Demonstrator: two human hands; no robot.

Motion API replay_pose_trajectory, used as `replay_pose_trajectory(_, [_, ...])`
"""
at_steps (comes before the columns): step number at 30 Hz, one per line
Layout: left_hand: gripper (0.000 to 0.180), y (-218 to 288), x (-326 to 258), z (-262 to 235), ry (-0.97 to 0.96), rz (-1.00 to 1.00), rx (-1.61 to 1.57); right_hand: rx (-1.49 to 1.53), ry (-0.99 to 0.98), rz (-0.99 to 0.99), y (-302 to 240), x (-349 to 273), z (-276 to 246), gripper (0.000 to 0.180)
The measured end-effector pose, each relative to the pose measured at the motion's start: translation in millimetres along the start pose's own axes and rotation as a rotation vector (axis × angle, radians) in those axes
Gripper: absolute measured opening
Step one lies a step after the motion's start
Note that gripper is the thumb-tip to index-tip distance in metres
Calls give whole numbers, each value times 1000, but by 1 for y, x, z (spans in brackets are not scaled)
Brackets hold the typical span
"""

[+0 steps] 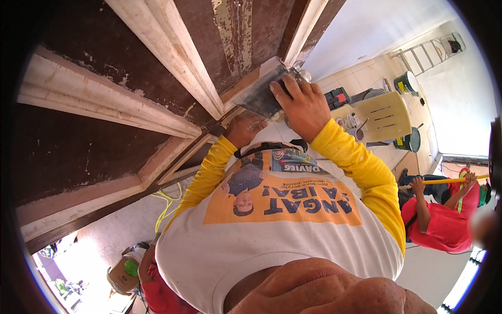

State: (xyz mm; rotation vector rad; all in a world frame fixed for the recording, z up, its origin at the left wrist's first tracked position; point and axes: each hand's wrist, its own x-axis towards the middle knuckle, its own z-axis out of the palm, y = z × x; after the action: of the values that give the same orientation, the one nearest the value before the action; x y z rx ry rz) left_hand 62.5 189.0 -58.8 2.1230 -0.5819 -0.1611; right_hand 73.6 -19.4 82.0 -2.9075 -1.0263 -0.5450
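My right hand is closed on a wide flat metal scraper, its fingers spread along the back of the grey blade. The blade lies against the edge strip of a dark brown panelled door, beside a round metal doorknob. Lower and to the left, my left hand is curled close to the door under the blade, with pale smears on its fingertips. What it grips, if anything, is hidden. Pale bare mouldings frame the door's panels, and patches of finish are worn away.
Right of me stands a yellowish plastic stool with a cup on it. Dark buckets, a toolbox and a ladder are beyond. A person in red holds a yellow pole; another red sleeve shows lower left, near yellow cord.
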Motion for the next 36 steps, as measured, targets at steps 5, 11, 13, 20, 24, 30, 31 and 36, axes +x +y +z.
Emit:
replay_pose_trajectory(5, [35,2,1,16,138,93,-304,445,2,-114,27,-29,-37,49])
replay_pose_trajectory(11, [34,73,32,3,-210,-400,-1908,750,333,-273,63,-71,-28,56])
replay_pose_trajectory(13, [34,86,40,-5,-219,-255,-1902,618,260,-323,64,-72,-35,53])
replay_pose_trajectory(20, [35,103,40,-20,-155,-232,-1875,411,155,-334,67,-79,-49,52])
replay_pose_trajectory(24, [37,88,36,-18,-140,-250,-1936,354,96,-357,75,-84,-58,54])
replay_pose_trajectory(30, [46,51,39,-2,67,12,-1767,666,180,-89,78,-91,-53,41])
replay_pose_trajectory(31, [51,58,38,-1,96,322,-1437,1008,412,266,58,-87,-45,32])
replay_pose_trajectory(36, [71,49,39,2,207,555,-733,1920,690,674,37,-71,-38,17])
